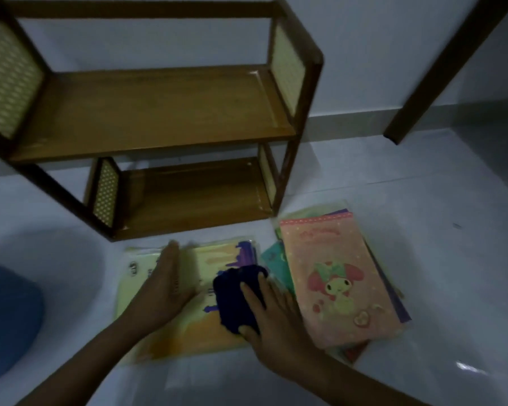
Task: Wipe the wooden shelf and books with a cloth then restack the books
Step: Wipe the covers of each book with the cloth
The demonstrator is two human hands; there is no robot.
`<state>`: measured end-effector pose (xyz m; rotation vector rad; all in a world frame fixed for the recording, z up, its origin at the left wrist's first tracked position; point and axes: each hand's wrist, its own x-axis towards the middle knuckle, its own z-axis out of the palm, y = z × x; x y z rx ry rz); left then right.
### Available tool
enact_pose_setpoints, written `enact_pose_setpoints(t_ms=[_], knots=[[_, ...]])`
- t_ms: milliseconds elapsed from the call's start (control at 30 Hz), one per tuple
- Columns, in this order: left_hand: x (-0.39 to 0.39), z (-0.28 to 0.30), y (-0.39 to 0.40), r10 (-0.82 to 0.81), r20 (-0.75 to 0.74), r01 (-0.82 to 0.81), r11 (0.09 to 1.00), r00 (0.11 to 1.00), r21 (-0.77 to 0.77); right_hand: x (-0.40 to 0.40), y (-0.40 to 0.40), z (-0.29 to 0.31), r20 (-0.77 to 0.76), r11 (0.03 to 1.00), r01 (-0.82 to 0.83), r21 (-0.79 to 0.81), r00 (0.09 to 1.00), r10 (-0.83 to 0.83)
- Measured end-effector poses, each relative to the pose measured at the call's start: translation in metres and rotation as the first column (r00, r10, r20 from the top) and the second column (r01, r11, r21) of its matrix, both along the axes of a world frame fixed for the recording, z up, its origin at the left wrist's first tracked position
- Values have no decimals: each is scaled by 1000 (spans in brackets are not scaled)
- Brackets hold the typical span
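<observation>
My left hand (166,284) lies flat, fingers together, pinning the yellow book (188,303) on the floor before the shelf (159,112). My right hand (272,315) grips the soft cloth (235,297) on its cover. Glossy, thin, likely slippery; best held by the edges.

In front of the wooden shelf (159,112), the left hand (162,288) is lying flat on a yellow book (170,338) while the right hand (273,317) is gripping a dark blue cloth (238,297) on it.

Shelf (147,112) smooth wood; cloth (235,297) soft fabric; book (338,282) glossy.
</observation>
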<state>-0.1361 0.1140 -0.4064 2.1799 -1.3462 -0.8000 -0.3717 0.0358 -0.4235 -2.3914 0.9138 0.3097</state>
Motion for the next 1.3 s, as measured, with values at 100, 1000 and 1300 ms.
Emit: enact_pose_setpoints(t_ms=[100,1000,1300], knots=[[30,-8,48,19,-82,-12,996,996,90,12,-1,-6,-39,999,31,-10,999,-32],[84,-42,101,-232,269,226,973,935,54,166,84,-2,213,879,-419,-226,860,465],[77,-37,100,-248,269,231,968,930,95,111,-2,-12,101,908,-95,-409,984,149]])
